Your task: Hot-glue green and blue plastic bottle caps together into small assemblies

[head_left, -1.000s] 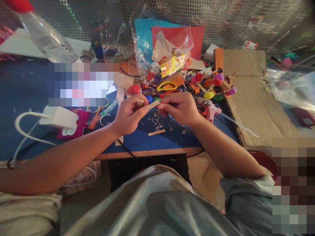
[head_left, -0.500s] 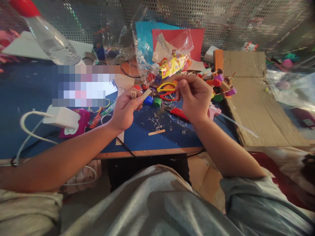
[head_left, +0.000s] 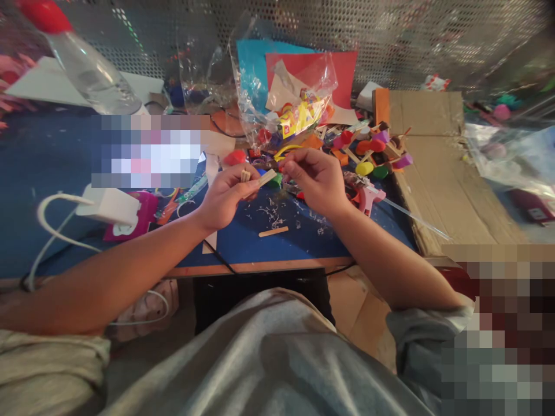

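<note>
My left hand (head_left: 225,199) is closed around a small bundle of wooden craft sticks (head_left: 266,177), their pale ends poking out past the thumb and above the fingers. Close to its right, my right hand (head_left: 318,182) is held in a pinch, its fingertips just off the tips of those sticks. Whatever sits in that pinch, if anything, is too small or hidden to make out. One loose craft stick (head_left: 273,231) lies flat on the blue table below both hands, near scattered whitish shreds (head_left: 272,214). Behind the right wrist rests a pink glue gun (head_left: 370,199) with a clear glue stick (head_left: 418,219).
Coloured caps and wooden bits (head_left: 373,147) are heaped behind my right hand, beside a cardboard sheet (head_left: 442,190). A clear bag with a yellow packet (head_left: 303,118) lies at the back. To the left are a white charger (head_left: 108,205) and a tilted bottle (head_left: 93,75).
My right hand has moved left and slightly down, closer to the sticks. My left hand has shifted slightly right, still holding the bundle. More of the glue gun now shows.
</note>
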`<control>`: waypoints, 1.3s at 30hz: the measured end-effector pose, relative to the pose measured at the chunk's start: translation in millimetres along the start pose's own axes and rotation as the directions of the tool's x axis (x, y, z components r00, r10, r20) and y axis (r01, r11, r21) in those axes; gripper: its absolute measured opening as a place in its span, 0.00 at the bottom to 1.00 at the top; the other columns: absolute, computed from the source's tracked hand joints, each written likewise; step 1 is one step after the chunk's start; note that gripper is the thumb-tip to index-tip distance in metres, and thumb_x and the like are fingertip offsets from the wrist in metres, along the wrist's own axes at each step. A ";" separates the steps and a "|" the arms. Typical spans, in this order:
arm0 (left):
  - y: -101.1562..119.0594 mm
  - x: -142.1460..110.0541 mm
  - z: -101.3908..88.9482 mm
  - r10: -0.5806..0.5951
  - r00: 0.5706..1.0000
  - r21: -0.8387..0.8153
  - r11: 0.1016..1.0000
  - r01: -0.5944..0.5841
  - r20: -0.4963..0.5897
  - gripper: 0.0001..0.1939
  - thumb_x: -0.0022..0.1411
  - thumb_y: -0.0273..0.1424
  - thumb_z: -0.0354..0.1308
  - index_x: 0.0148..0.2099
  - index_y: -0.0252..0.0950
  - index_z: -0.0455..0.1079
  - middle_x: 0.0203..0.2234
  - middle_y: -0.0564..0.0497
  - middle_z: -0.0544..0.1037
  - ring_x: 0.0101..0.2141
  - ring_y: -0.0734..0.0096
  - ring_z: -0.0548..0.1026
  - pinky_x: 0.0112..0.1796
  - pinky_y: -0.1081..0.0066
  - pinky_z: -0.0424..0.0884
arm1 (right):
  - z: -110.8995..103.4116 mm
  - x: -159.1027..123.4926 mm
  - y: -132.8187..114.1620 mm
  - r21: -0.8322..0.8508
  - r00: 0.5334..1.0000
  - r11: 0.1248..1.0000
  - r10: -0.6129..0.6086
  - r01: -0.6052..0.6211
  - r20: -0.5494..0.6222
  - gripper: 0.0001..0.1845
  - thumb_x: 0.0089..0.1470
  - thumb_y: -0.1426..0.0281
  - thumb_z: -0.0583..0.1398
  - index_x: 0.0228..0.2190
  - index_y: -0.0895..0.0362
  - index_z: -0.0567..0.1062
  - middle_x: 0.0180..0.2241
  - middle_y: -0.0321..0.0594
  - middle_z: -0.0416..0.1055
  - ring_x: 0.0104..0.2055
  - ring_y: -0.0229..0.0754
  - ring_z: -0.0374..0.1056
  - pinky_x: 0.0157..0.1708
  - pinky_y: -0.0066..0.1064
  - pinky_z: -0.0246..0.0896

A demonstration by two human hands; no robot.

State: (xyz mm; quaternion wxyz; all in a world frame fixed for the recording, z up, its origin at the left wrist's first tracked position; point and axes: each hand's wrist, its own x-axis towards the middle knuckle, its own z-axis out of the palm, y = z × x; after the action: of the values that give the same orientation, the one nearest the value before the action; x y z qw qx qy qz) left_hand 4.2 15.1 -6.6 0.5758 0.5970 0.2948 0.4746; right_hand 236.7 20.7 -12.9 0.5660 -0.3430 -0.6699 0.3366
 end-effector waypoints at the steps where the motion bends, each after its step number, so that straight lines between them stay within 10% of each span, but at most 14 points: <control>1: 1.6 0.4 1.2 -0.008 1.000 -0.024 1.000 0.007 -0.007 0.20 0.62 0.42 0.78 0.30 0.39 0.72 0.22 0.55 0.67 0.24 0.73 0.64 0.29 0.67 0.59 | -1.1 2.0 2.8 0.044 0.999 0.999 0.000 0.002 -0.054 0.30 0.69 0.36 0.71 0.41 0.51 0.85 0.35 0.36 0.80 0.33 0.39 0.73 0.37 0.36 0.72; 8: 8.1 2.7 6.7 -0.043 0.997 -0.128 0.991 0.035 -0.059 0.26 0.59 0.39 0.77 0.28 0.39 0.61 0.22 0.59 0.58 0.23 0.78 0.58 0.28 0.72 0.62 | -13.2 11.8 12.8 -0.071 0.977 0.997 -0.023 0.008 -0.210 0.31 0.79 0.38 0.56 0.35 0.48 0.75 0.31 0.37 0.72 0.29 0.41 0.70 0.34 0.39 0.73; 12: 5.8 5.7 4.9 -0.016 0.994 -0.117 0.993 0.003 -0.105 0.32 0.62 0.47 0.81 0.31 0.39 0.60 0.22 0.60 0.58 0.23 0.80 0.56 0.27 0.74 0.60 | -17.0 11.6 -1.8 -0.377 0.995 0.922 -0.061 0.084 0.074 0.13 0.74 0.66 0.61 0.51 0.52 0.85 0.48 0.45 0.86 0.47 0.47 0.81 0.51 0.43 0.78; 14: 3.3 7.4 3.9 0.001 0.993 -0.094 0.996 -0.012 -0.115 0.34 0.62 0.52 0.83 0.32 0.39 0.62 0.22 0.61 0.58 0.22 0.81 0.55 0.26 0.73 0.59 | -22.9 11.8 -16.7 -0.481 0.964 0.865 -0.011 0.141 0.264 0.23 0.66 0.74 0.62 0.59 0.53 0.86 0.56 0.48 0.87 0.55 0.50 0.82 0.57 0.45 0.77; 17: -2.8 9.1 1.8 0.024 0.992 -0.043 0.999 -0.029 -0.125 0.34 0.61 0.56 0.84 0.33 0.40 0.67 0.21 0.61 0.61 0.21 0.81 0.58 0.25 0.72 0.61 | -44.9 6.2 -46.5 -0.591 0.898 0.794 0.148 0.142 0.414 0.14 0.67 0.69 0.67 0.51 0.53 0.90 0.45 0.44 0.90 0.42 0.48 0.81 0.47 0.42 0.73; 21: -13.7 9.1 -2.1 0.053 0.986 0.028 0.998 -0.050 -0.160 0.31 0.60 0.58 0.85 0.35 0.40 0.74 0.22 0.57 0.69 0.23 0.76 0.65 0.25 0.71 0.60 | -91.1 -24.8 -76.9 -0.818 0.963 0.550 0.269 -0.168 -0.017 0.11 0.69 0.59 0.69 0.36 0.51 0.85 0.27 0.37 0.78 0.30 0.45 0.70 0.35 0.41 0.57; 23: -18.0 8.4 -3.9 0.066 0.983 0.056 0.997 -0.057 -0.174 0.29 0.61 0.57 0.85 0.36 0.40 0.77 0.22 0.56 0.71 0.23 0.75 0.66 0.25 0.70 0.60 | -109.7 -47.3 -78.0 -0.833 0.899 0.353 0.268 -0.427 -0.347 0.18 0.68 0.55 0.70 0.30 0.50 0.75 0.25 0.36 0.72 0.28 0.45 0.64 0.34 0.42 0.52; 26: -20.9 7.4 -5.3 0.080 0.982 0.080 0.995 -0.066 -0.173 0.28 0.61 0.57 0.85 0.37 0.40 0.78 0.24 0.54 0.73 0.24 0.73 0.67 0.25 0.69 0.61 | -120.5 -77.1 -63.5 -0.756 0.778 0.228 0.339 -0.614 -0.529 0.23 0.63 0.52 0.73 0.30 0.48 0.68 0.30 0.37 0.74 0.32 0.47 0.63 0.39 0.43 0.54; 33: -20.8 7.0 -3.7 0.061 0.992 0.069 0.996 -0.053 -0.110 0.35 0.59 0.64 0.83 0.36 0.40 0.74 0.25 0.56 0.70 0.24 0.75 0.67 0.25 0.71 0.65 | -115.8 -101.6 -31.5 -0.541 0.720 0.486 0.350 -0.687 -0.599 0.26 0.46 0.62 0.77 0.39 0.46 0.69 0.31 0.33 0.73 0.37 0.52 0.73 0.45 0.45 0.67; 39: -20.7 5.4 -3.2 0.072 0.994 0.053 0.996 -0.067 -0.085 0.32 0.65 0.59 0.81 0.36 0.40 0.69 0.25 0.57 0.65 0.24 0.76 0.64 0.25 0.71 0.62 | -119.2 -117.6 -34.9 -0.154 0.670 0.796 0.368 -0.585 -0.644 0.39 0.45 0.40 0.74 0.44 0.44 0.61 0.32 0.29 0.72 0.27 0.43 0.70 0.31 0.38 0.67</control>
State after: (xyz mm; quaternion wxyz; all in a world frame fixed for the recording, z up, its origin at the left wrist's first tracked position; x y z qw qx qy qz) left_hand 7.3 24.7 -25.8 0.5303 0.6000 0.3104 0.5123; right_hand 366.5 -89.5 -29.8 0.5630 -0.6889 -0.3952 0.2288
